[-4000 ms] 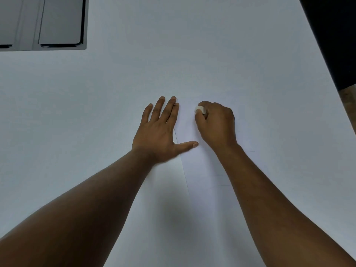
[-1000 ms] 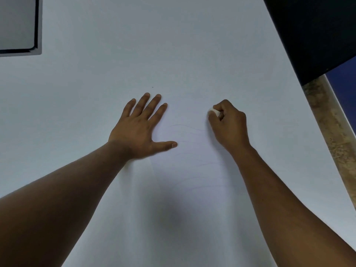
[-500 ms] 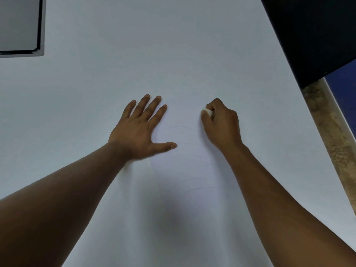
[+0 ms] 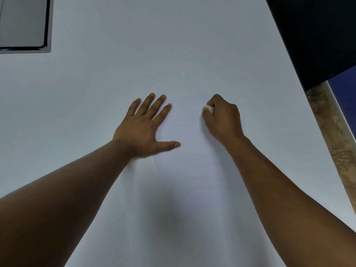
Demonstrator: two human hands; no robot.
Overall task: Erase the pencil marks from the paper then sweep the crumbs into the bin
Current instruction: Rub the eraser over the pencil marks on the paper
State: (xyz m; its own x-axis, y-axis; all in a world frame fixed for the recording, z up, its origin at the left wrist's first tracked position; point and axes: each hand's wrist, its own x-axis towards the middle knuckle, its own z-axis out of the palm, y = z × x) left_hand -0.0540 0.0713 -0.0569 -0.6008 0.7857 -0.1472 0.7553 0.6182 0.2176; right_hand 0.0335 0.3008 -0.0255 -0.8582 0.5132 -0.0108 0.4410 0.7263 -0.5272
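Note:
A white sheet of paper (image 4: 192,189) lies on the white table, carrying faint curved pencil lines (image 4: 185,126) between my hands. My left hand (image 4: 143,126) is pressed flat on the paper's left part, fingers spread, holding nothing. My right hand (image 4: 223,118) is closed around a small white eraser (image 4: 208,108), whose tip shows between thumb and forefinger and rests on the paper near its far right. No crumbs or bin are discernible.
A grey tray-like panel with a dark rim (image 4: 25,26) sits at the table's far left corner. A black object (image 4: 316,35) fills the far right. The table's right edge (image 4: 327,132) runs diagonally, with mottled brown floor beyond it.
Compared with four seconds ago, the view has shifted and pencil lines show between my hands. Over the last second my right hand slid left, then slightly back right with the eraser.

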